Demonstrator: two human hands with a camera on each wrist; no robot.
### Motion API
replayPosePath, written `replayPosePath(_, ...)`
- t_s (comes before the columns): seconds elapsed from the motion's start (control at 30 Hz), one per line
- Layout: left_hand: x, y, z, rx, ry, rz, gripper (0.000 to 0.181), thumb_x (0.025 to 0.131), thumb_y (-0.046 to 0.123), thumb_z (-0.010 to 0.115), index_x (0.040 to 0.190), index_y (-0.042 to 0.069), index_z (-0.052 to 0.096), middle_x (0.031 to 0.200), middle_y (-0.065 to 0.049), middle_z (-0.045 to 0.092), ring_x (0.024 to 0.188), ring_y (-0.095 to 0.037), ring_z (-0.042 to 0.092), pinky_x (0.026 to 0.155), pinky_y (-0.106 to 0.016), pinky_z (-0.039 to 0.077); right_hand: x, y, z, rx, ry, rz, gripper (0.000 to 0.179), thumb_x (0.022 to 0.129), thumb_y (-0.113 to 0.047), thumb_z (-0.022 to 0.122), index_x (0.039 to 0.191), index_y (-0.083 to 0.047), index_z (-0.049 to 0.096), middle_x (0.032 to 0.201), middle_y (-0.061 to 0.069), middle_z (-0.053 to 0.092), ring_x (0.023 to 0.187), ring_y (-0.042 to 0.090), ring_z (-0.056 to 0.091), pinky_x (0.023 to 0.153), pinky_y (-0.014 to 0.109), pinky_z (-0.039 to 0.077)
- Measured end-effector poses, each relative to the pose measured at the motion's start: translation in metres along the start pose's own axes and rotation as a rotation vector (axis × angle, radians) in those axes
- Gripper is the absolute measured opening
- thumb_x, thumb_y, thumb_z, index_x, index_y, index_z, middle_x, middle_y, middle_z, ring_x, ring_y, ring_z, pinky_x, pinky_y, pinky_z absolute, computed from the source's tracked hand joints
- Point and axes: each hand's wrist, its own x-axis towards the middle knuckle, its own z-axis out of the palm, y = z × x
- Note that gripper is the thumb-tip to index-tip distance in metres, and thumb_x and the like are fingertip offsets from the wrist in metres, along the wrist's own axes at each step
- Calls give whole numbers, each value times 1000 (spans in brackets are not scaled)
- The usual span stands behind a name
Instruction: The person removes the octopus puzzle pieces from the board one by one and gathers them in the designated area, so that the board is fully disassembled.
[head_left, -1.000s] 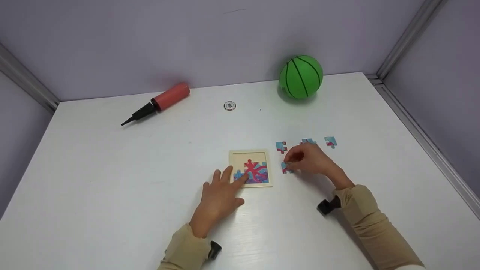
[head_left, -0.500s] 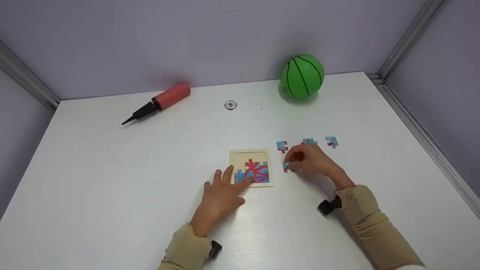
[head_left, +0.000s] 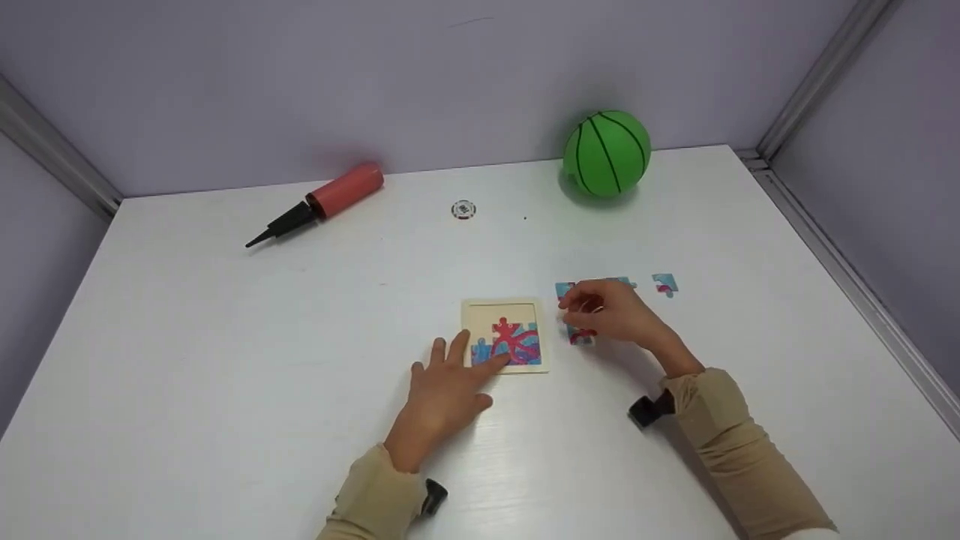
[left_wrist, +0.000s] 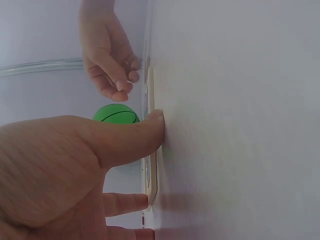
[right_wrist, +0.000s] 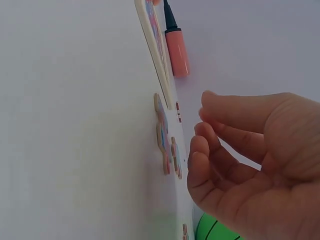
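A wooden puzzle tray [head_left: 545,337] holds several joined pieces of a red octopus picture [head_left: 517,345]. My left hand [head_left: 442,397] lies with fingers spread, its index finger on the picture's lower edge and other fingertips at the tray's left side. In the left wrist view its thumb [left_wrist: 130,142] is beside the tray's near edge. My right hand [head_left: 615,311] hovers just right of the tray. Its fingers are loosely bent, and the right wrist view shows nothing between thumb and fingertips. Below it lies a puzzle piece [head_left: 581,337], partly hidden by the hand.
Loose puzzle pieces lie beyond the right hand: one piece [head_left: 565,288] near the tray, a partly covered piece [head_left: 624,282], and another piece [head_left: 664,284] farther right. Toward the wall are a red hand pump [head_left: 345,191], a poker chip [head_left: 463,210] and a green ball [head_left: 607,154].
My right hand has lifted slightly and shifted left, off the nearest puzzle piece, which stays on the table. My left index finger has slid a little right along the picture.
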Motion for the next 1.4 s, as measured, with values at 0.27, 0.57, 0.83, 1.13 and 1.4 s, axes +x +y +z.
replayPosePath(0.27, 0, 1, -1, 3, -10, -16, 56, 90, 32, 65, 142, 37, 46, 154, -16, 25, 137, -46, 23, 99, -65, 30, 14, -20, 12, 90, -13, -13, 17, 87, -14, 72, 101, -6, 70, 89, 5, 63, 81, 22, 55, 72, 29, 48)
replayPosePath(0.57, -2, 0, -2, 31, -14, -22, 56, 91, 33, 65, 143, 38, 45, 154, -16, 24, 137, -45, 24, 97, -64, 33, 28, -42, 30, 117, -42, -94, 17, 88, -11, 70, 101, -2, 70, 91, 5, 65, 82, 22, 55, 77, 34, 45)
replayPosePath(0.83, -4, 3, -4, -3, -20, -26, 54, 91, 31, 64, 142, 38, 46, 155, -14, 24, 139, -45, 22, 98, -64, 30, 44, -52, 45, 121, -65, -90, 17, 87, -12, 69, 102, -4, 70, 88, 4, 65, 80, 21, 56, 76, 32, 48)
replayPosePath(1.13, 0, 1, -4, -10, -39, -35, 54, 92, 33, 62, 143, 40, 44, 156, -13, 21, 140, -43, 19, 100, -65, 28, 50, -52, 51, 48, -71, -63, 16, 88, -15, 70, 102, -7, 70, 89, 4, 66, 78, 19, 57, 71, 29, 49)
replayPosePath(1.4, -1, 1, -3, 12, -29, -22, 54, 92, 33, 62, 143, 39, 44, 156, -14, 22, 139, -44, 22, 99, -65, 30, 49, -51, 47, -141, -105, -53, 14, 88, -17, 70, 97, -6, 74, 85, 3, 69, 72, 15, 55, 67, 27, 48)
